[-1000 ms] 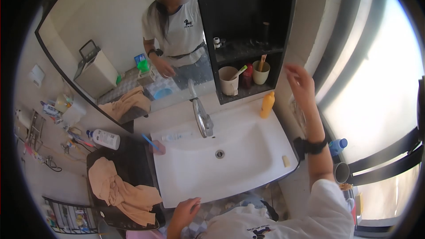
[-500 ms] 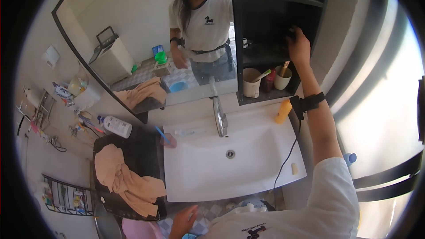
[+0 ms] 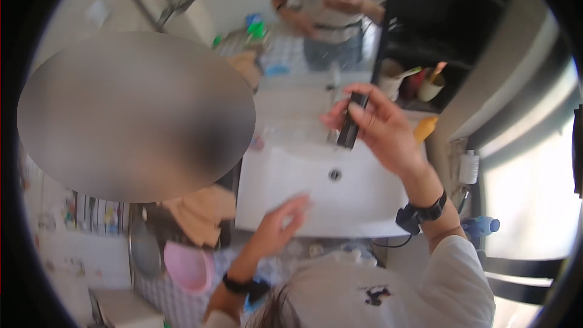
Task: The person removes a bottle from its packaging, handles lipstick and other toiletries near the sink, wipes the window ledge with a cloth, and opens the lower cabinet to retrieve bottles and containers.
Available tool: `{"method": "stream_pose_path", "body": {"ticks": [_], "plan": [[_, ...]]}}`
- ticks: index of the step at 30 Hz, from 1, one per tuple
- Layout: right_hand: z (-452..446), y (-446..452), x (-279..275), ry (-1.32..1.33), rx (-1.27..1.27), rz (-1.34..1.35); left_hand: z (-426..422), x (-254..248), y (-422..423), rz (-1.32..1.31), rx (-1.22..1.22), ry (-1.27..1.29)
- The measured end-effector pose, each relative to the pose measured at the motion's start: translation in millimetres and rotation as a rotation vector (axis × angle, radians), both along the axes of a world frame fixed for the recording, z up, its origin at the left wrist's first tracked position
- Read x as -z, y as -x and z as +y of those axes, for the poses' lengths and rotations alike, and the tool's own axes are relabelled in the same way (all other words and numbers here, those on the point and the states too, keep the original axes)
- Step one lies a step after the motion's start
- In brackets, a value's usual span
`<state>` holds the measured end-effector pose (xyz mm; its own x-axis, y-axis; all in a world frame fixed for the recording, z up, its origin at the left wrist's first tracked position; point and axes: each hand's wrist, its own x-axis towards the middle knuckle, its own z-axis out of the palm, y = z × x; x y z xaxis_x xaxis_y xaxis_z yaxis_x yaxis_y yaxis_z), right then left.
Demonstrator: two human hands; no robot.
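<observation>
My right hand [image 3: 392, 136] grips a short, black, stick-shaped item [image 3: 351, 124] between thumb and fingers, above the back of the white sink [image 3: 285, 206]. It looks like a slim tube or small case; its exact kind does not show. Over the sink's front edge is my left hand [image 3: 280, 228], its fingers loosely curved and apart, slightly blurred, with nothing visible in them. Behind my right hand stand cups, one a pale cup [image 3: 430, 89] with something upright in it, on the dark shelf [image 3: 467, 30]. A yellow bottle [image 3: 426, 128] stands at the sink's back right corner.
A tan cloth [image 3: 203, 209] lies on the dark counter left of the sink. Below is a pink basin [image 3: 189, 266]. A blue bottle [image 3: 480, 226] is at the right, by the window. The mirror [image 3: 346, 12] hangs above. A grey blur covers the left side.
My right hand has come from the dark shelf down over the sink, now with the black item in it. My left hand has risen to the sink's front edge. The view has shifted.
</observation>
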<state>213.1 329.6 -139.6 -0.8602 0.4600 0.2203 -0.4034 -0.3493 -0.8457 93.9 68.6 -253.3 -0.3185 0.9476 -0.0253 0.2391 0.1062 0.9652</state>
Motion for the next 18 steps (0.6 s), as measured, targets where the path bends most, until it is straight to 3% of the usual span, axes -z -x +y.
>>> {"method": "stream_pose_path", "body": {"ticks": [3,5,10,14,16,18], "plan": [[-57.5,6.6,42.6,-0.058,-0.078,-0.048,35.8,-43.0,-16.3,-0.465,-0.083,-0.258],[-77.8,6.5,52.3,-0.005,-0.104,-0.101,36.0,-49.4,-14.5,-0.432,-0.114,-0.233],[-90.0,0.6,59.4,-0.189,0.023,0.005,26.3,-48.4,-26.7,-0.19,-0.168,-0.149],[-96.5,-7.9,51.7,-0.108,0.044,0.025,22.8,-57.6,-25.1,-0.342,-0.102,-0.165],[-100.3,-9.1,51.1,-0.058,0.056,0.02,19.8,-64.1,-22.6,-0.634,-0.011,-0.152],[-103.7,-8.3,55.8,-0.015,0.054,0.051,14.5,-65.7,-25.9,-0.485,-0.065,-0.128]]}}
